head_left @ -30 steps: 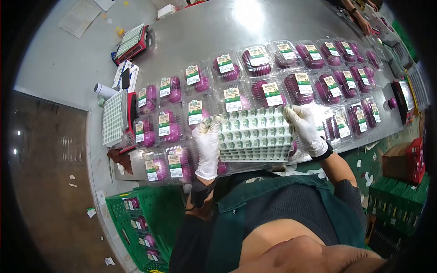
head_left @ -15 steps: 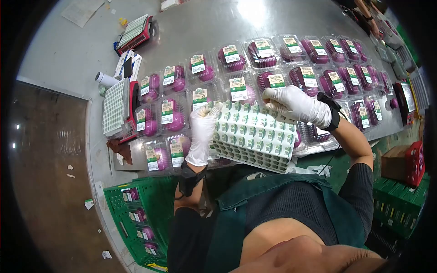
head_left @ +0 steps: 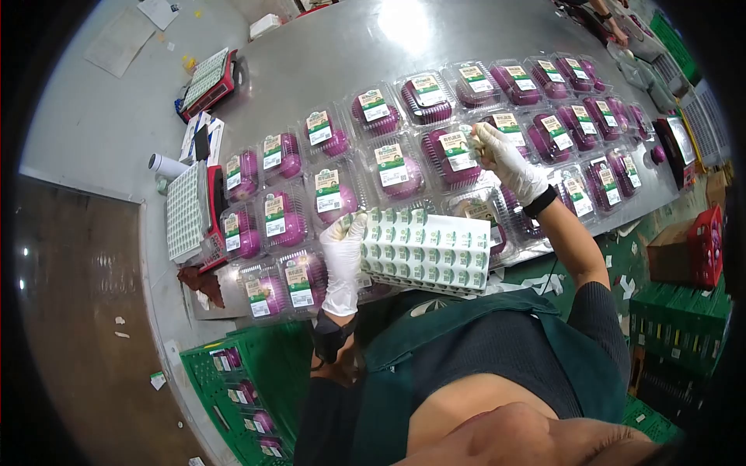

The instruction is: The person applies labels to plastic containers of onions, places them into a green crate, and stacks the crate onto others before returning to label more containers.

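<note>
My left hand [head_left: 343, 260], in a white glove, grips the left edge of a sheet of small green-and-white stickers [head_left: 423, 248]; bare backing shows at the sheet's upper right. My right hand [head_left: 510, 165], also gloved, is over the packs with its fingers pinched. A small pale sticker seems to show at those fingertips, partly hidden. Just beside them sits a clear plastic box of purple produce [head_left: 454, 158] with a green-and-white label. Another labelled box [head_left: 478, 213] lies between the sheet and my right wrist.
Rows of similar boxes [head_left: 373, 109] cover the metal table [head_left: 311, 70]. Red scales [head_left: 214, 206] carrying sticker sheets stand at the left, near a white roll [head_left: 167, 166]. A green crate [head_left: 233, 349] with packs stands below left. Another person's hand [head_left: 618, 35] shows at the far right.
My right hand has moved off the sheet's upper edge, out over the boxes. The sheet has dropped slightly in my left hand, and more bare backing shows. The view has shifted a little.
</note>
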Motion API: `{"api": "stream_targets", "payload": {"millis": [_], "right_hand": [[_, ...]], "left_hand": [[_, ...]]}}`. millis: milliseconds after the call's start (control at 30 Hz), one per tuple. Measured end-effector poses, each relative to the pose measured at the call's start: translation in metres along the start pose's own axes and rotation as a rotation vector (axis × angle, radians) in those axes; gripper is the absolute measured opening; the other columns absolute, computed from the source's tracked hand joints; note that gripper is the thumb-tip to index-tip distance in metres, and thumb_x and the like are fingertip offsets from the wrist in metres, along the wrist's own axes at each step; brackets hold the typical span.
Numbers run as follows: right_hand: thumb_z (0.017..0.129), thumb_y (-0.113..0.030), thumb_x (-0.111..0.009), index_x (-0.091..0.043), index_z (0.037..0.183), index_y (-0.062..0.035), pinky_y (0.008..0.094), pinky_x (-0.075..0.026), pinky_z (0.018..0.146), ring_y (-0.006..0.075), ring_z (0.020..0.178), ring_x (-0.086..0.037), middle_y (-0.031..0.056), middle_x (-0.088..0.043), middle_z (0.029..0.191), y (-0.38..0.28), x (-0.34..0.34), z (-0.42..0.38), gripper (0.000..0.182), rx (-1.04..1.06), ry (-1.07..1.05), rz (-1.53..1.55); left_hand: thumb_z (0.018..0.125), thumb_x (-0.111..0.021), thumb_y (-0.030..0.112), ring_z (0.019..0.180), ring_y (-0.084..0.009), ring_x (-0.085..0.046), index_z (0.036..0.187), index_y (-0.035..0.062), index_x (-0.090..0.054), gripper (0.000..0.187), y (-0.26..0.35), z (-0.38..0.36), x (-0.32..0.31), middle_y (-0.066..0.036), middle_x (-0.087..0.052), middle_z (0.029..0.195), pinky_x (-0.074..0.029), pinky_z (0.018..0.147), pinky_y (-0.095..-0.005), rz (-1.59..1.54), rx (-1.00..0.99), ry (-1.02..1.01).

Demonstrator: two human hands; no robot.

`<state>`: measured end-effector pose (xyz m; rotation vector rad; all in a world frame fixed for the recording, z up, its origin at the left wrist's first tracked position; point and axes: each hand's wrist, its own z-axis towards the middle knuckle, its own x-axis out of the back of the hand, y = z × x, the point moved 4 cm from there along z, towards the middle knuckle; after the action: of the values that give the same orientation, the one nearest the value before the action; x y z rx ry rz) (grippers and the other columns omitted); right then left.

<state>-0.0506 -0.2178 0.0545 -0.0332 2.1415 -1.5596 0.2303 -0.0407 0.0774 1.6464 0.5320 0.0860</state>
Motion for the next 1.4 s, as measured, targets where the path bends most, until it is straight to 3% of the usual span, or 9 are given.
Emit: {"api": "stream_targets", "payload": {"millis": [433, 567, 600, 833, 933, 1033, 1200, 1333, 1400], "right_hand": [[0.089, -0.006, -0.055, -0.039, 0.112, -0.0105, 0.0163, -0.03, 0.046, 0.0032, 0.056, -0.036, -0.0052, -0.041, 0.075, 0.02, 0.017, 0.088, 0.029, 0.084, 0.044, -0.315], [0.087, -0.013, -0.057, -0.039, 0.115, -0.0051, 0.0352, -0.049, 0.063, 0.0265, 0.068, -0.059, 0.0106, -0.057, 0.078, 0.032, 0.024, 0.115, 0.035, 0.432, 0.098, -1.215], [0.085, -0.015, -0.058, -0.039, 0.116, -0.0039, 0.0438, -0.048, 0.074, 0.0384, 0.084, -0.062, 0.0206, -0.062, 0.088, 0.027, 0.023, 0.112, 0.038, 0.247, 0.184, -1.388], [0.088, -0.019, -0.055, -0.041, 0.112, -0.0064, 0.0457, -0.048, 0.071, 0.0382, 0.083, -0.063, 0.0213, -0.064, 0.086, -0.024, 0.122, 0.08, 0.031, 0.306, 0.495, -1.093], [0.087, -0.034, -0.056, -0.045, 0.112, -0.0109, 0.0468, -0.048, 0.071, 0.0403, 0.081, -0.063, 0.0216, -0.065, 0.087, -0.023, 0.133, 0.09, 0.035, 0.097, 0.526, -1.601], [0.086, -0.034, -0.058, -0.048, 0.108, -0.0094, 0.0456, -0.048, 0.072, 0.0394, 0.082, -0.063, 0.02, -0.066, 0.087, -0.05, 0.161, 0.068, 0.034, 0.161, 0.694, -1.523], [0.083, -0.031, -0.064, -0.064, 0.096, -0.0056, 0.0341, -0.049, 0.071, 0.0226, 0.078, -0.065, 0.0125, -0.066, 0.081, -0.061, 0.275, 0.041, 0.028, 0.233, 0.593, -1.145], [0.086, -0.037, -0.054, -0.058, 0.097, -0.004, 0.0441, -0.048, 0.074, 0.0399, 0.081, -0.063, 0.0202, -0.066, 0.087, -0.056, 0.267, 0.045, 0.035, 0.079, 0.676, -1.571], [0.087, -0.034, -0.054, -0.051, 0.11, -0.0088, 0.0443, -0.048, 0.073, 0.0386, 0.084, -0.063, 0.0194, -0.066, 0.089, -0.064, 0.261, 0.035, 0.035, -0.064, 0.712, -1.61]], "left_hand": [[0.086, -0.066, 0.009, 0.068, -0.0051, -0.057, 0.091, 0.0005, -0.069, 0.01, -0.017, -0.002, 0.02, -0.001, -0.067, 0.081, -0.046, 0.06, -0.0202, -0.017, 0.046, 0.072], [0.086, -0.066, 0.009, 0.067, -0.0051, -0.057, 0.091, 0.0004, -0.068, 0.01, -0.021, 0.002, 0.019, -0.001, -0.067, 0.081, -0.046, 0.061, -0.0203, -0.021, 0.067, 0.069], [0.086, -0.066, 0.009, 0.067, -0.0052, -0.057, 0.091, 0.0003, -0.068, 0.01, -0.02, 0.002, 0.018, -0.001, -0.067, 0.081, -0.046, 0.061, -0.0203, -0.018, 0.062, 0.075], [0.086, -0.066, 0.01, 0.068, -0.0065, -0.058, 0.092, 0.0009, -0.068, 0.011, -0.027, 0.002, 0.001, -0.001, -0.067, 0.082, -0.047, 0.061, -0.0221, -0.064, 0.118, 0.04], [0.086, -0.067, 0.012, 0.069, -0.0074, -0.059, 0.094, 0.0009, -0.068, 0.013, -0.029, -0.003, -0.019, -0.003, -0.067, 0.082, -0.048, 0.061, -0.0228, -0.035, 0.089, 0.045], [0.086, -0.067, 0.012, 0.069, -0.0081, -0.06, 0.094, 0.0008, -0.068, 0.014, -0.031, -0.009, -0.031, -0.003, -0.068, 0.083, -0.049, 0.062, -0.0229, 0.063, 0.057, 0.097], [0.088, -0.064, 0.011, 0.071, -0.0105, -0.062, 0.095, -0.0008, -0.066, 0.014, -0.037, -0.026, -0.064, -0.006, -0.068, 0.085, -0.051, 0.064, -0.025, -0.083, 0.031, 0.097], [0.087, -0.065, 0.01, 0.068, -0.011, -0.062, 0.094, -0.0017, -0.066, 0.013, -0.033, -0.032, -0.082, -0.007, -0.068, 0.084, -0.052, 0.062, -0.0247, -0.023, -0.007, 0.107], [0.087, -0.065, 0.009, 0.066, -0.0104, -0.061, 0.092, -0.0031, -0.066, 0.014, -0.033, -0.036, -0.06, -0.007, -0.068, 0.082, -0.05, 0.06, -0.0232, 0.104, -0.026, 0.143]]}}
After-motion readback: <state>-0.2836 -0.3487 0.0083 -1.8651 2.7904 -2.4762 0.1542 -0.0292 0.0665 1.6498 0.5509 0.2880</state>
